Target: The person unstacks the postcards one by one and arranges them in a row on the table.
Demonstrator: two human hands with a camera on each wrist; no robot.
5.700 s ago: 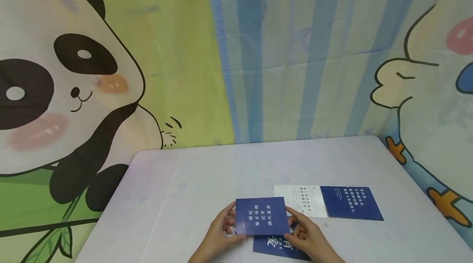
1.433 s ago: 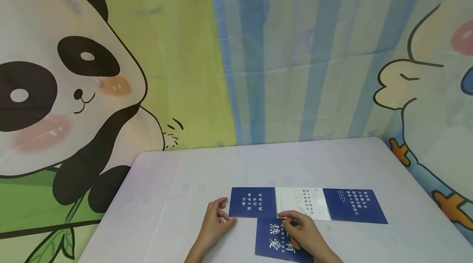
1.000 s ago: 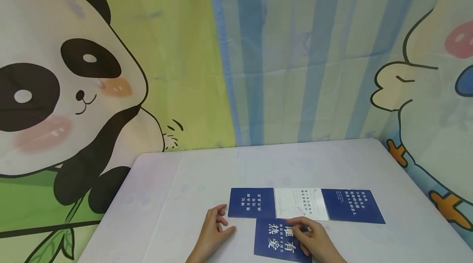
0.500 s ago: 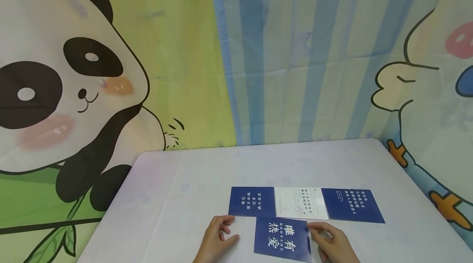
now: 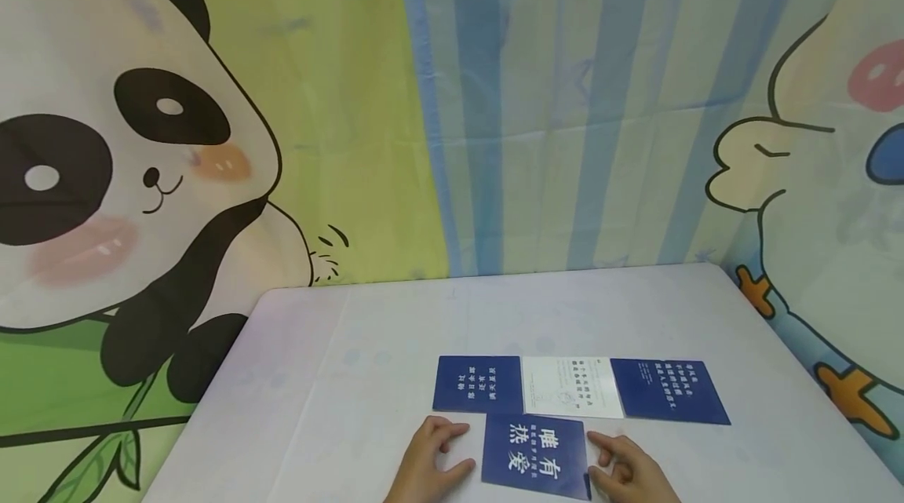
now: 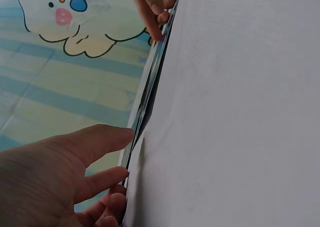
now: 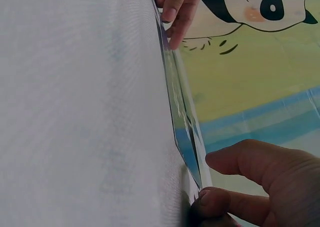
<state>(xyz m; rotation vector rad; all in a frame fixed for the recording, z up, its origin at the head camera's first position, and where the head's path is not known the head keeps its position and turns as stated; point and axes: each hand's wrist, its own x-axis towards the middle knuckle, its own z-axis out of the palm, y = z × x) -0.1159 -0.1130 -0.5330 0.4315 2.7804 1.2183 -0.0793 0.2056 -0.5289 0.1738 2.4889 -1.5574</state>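
A dark blue card (image 5: 534,456) with large white Chinese characters lies flat at the front of the table. My left hand (image 5: 432,460) is just left of this card, thumb and fingers spread, with a small gap to its edge in the head view. At the card's right edge is my right hand (image 5: 631,469), its index finger by the upper corner and its thumb at the edge lower down. Behind it, side by side, lie a blue card (image 5: 477,384), a white printed card (image 5: 571,386) and another blue card (image 5: 669,391). Both wrist views show the front card edge-on between the hands.
The pale tabletop (image 5: 367,377) runs back to a striped curtain (image 5: 551,111). A panda print (image 5: 162,158) covers the left wall, and a white cartoon animal (image 5: 826,220) the right one.
The blue card both hands held several seconds ago now lies at the row's left end. My right hand has slid off the front card to its right edge; my left hand has moved nearer the body.
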